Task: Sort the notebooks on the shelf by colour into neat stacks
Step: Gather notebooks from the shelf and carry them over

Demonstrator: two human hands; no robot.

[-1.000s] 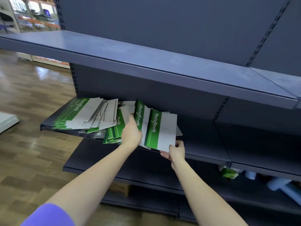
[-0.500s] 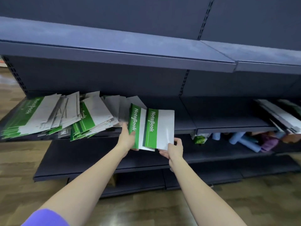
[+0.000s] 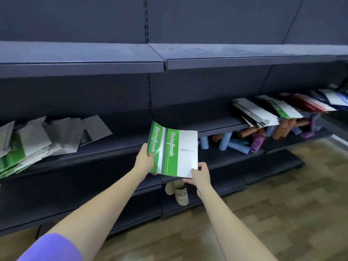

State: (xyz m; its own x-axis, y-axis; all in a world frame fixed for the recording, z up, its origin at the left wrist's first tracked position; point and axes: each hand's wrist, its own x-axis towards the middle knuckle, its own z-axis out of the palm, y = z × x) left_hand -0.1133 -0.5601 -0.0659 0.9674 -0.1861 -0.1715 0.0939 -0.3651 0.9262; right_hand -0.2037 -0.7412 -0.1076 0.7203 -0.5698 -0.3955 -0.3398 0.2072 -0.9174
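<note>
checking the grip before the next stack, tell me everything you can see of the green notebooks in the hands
The green notebooks are at least two thin softcover books, fanned so that one overlaps the other. Each glossy cover has a green band with "NoteBook" in white running along the spine side, a grey stripe, and a white panel with faint small print. They are held clear of the shelf, tilted up toward the camera. The left hand grips the left edge; the right hand pinches the lower right corner. Nothing else touches them.

Green-white notebooks (image 3: 172, 152), tilted, off-shelf
</note>
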